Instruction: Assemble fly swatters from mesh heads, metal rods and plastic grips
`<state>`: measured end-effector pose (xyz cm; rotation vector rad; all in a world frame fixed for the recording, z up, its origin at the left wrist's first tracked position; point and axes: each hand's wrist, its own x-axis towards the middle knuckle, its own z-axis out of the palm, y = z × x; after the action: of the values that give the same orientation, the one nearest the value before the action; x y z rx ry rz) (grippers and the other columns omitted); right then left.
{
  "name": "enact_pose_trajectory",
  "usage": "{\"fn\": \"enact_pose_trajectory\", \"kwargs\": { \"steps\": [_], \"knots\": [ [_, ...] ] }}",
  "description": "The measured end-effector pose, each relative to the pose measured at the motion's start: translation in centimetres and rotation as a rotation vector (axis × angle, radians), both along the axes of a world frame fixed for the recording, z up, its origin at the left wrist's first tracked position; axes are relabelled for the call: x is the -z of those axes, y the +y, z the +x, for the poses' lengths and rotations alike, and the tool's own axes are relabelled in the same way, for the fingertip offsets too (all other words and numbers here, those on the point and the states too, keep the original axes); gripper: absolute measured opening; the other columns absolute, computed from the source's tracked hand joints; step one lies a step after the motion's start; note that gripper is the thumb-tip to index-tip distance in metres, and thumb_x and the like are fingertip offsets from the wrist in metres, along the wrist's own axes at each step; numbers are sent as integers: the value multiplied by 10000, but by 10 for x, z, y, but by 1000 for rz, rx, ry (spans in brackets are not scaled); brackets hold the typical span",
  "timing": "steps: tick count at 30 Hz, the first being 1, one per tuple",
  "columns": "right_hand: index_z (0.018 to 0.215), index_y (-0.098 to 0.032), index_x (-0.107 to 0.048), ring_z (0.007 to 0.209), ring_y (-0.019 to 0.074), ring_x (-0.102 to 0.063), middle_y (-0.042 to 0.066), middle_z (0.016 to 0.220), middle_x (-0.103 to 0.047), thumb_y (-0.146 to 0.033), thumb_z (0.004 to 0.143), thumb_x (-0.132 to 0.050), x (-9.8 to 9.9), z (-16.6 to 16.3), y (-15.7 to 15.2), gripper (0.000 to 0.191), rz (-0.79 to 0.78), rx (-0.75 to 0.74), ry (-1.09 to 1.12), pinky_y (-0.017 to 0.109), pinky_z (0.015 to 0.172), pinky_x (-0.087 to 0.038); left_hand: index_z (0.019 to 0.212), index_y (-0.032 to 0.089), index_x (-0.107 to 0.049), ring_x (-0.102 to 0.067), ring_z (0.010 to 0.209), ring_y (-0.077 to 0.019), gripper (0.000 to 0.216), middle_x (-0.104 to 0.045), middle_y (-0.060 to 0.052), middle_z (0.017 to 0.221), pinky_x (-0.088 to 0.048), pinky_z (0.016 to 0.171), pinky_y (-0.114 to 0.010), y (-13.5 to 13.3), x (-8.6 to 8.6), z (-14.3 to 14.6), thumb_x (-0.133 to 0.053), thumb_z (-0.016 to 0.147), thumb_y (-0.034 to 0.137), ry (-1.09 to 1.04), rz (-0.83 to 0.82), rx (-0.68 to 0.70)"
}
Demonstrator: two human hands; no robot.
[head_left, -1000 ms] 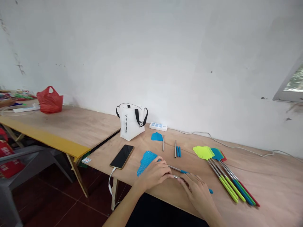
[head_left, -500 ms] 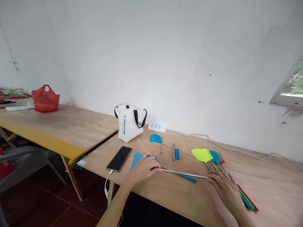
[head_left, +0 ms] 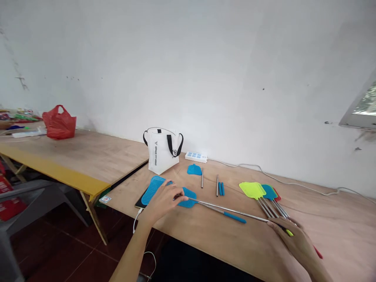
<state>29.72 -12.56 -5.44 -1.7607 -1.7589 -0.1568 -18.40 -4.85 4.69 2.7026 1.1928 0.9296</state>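
Observation:
My left hand (head_left: 166,199) is closed in a pinch on a blue fly swatter, just below its mesh head (head_left: 155,186). That head hangs over a black phone (head_left: 140,201) and hides most of it. The swatter's long metal shaft (head_left: 232,210) runs right across the table to my right hand (head_left: 293,237), whose fingers are closed around its far end. A second blue swatter (head_left: 189,197) lies under the shaft, its blue handle (head_left: 235,217) pointing right. Beside and partly under my right hand lie a yellow-green swatter (head_left: 253,190), a blue swatter (head_left: 268,192) and a red swatter (head_left: 277,194).
A blue swatter head (head_left: 194,169), metal tubes (head_left: 217,185) and blue handle grips (head_left: 221,188) lie farther back. Behind them stand a white bag (head_left: 163,152) and a power strip (head_left: 196,157). A red plastic bag (head_left: 59,123) sits on the left table.
My left hand has moved left with the swatter head, now over the phone. My right hand has shifted slightly right, and more of the metal shaft shows between my hands.

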Motion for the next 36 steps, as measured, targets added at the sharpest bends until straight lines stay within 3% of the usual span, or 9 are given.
{"fn": "enact_pose_trajectory", "kwargs": {
  "steps": [6,11,13,15,19,24,32,36],
  "knots": [
    [935,-351,-817,900,281,-740,40,969,-805,-819,816,-508,-38,-13,-19,574,-30,38,26,336,688,-593,780,227,-649,-573,652,-141,348,-675,61,697,-352,1060,-404,-12,-14,1,-515,1057,389,-50,134,21],
    [846,-331,-802,827,252,-750,34,918,-807,-752,902,-468,-56,-83,-20,540,-2,-153,21,321,739,-572,826,217,-661,-619,737,-150,331,-740,37,785,-349,1032,-396,-27,1,51,-507,1068,382,-89,248,138],
    [899,-308,-798,855,249,-752,50,911,-806,-678,965,-432,-53,-119,-16,525,-15,-238,37,315,777,-557,823,209,-658,-611,727,-156,331,-735,21,763,-367,992,-390,-29,14,72,-507,1067,373,-46,281,195],
    [887,-300,-786,777,243,-750,51,854,-799,-644,996,-388,-46,-148,-12,538,-42,-275,43,305,716,-545,804,204,-652,-601,718,-160,334,-729,11,748,-375,973,-387,-29,25,83,-503,1069,344,-2,277,220],
    [887,-319,-774,821,257,-759,45,857,-797,-639,1005,-364,-32,-176,-6,534,-39,-282,78,278,641,-513,830,219,-672,-599,720,-158,319,-730,21,774,-374,960,-380,-20,35,77,-527,1056,392,23,134,252],
    [909,-326,-769,859,256,-748,37,909,-794,-616,1013,-371,-23,-174,-1,502,-123,-314,98,298,699,-527,793,233,-696,-590,697,-153,369,-700,32,735,-363,974,-383,-2,45,67,-546,1034,470,11,-34,263],
    [919,-308,-731,924,253,-724,24,965,-775,-617,987,-446,14,-139,22,426,-44,-209,38,379,828,-544,865,213,-682,-603,920,-190,260,-693,15,911,-356,945,-366,23,93,75,-679,961,454,-34,-185,125],
    [962,-287,-707,944,250,-711,33,982,-763,-602,1007,-422,23,-136,25,426,-53,-214,-4,401,858,-528,896,219,-668,-591,942,-196,244,-666,18,923,-362,917,-348,24,97,75,-690,952,455,-35,-219,110]
  ]
}}
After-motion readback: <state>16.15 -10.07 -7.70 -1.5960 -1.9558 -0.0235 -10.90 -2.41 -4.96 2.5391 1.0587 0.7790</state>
